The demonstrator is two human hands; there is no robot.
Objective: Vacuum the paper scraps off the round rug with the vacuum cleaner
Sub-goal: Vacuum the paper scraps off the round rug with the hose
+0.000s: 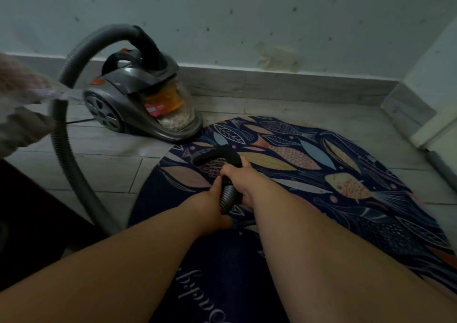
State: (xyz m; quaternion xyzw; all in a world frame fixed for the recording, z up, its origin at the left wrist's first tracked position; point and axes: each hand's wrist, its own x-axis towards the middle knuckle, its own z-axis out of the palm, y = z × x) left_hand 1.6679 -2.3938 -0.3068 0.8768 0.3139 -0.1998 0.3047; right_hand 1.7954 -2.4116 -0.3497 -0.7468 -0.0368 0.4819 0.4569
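Over rug (pixel 346 224), both hands (pixel 210 205) (pixel 238 178) around hose (pixel 227 195).

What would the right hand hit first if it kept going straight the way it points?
Probably the vacuum cleaner body, just past the round rug's edge; the right hand grips the black handle. Depth is unclear.

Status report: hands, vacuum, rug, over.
Left hand grips the ribbed hose, right hand grips the black handle. Handle end over the round rug; no scraps discernible on its pattern. Vacuum cleaner on tile floor beside rug, nothing blocking.
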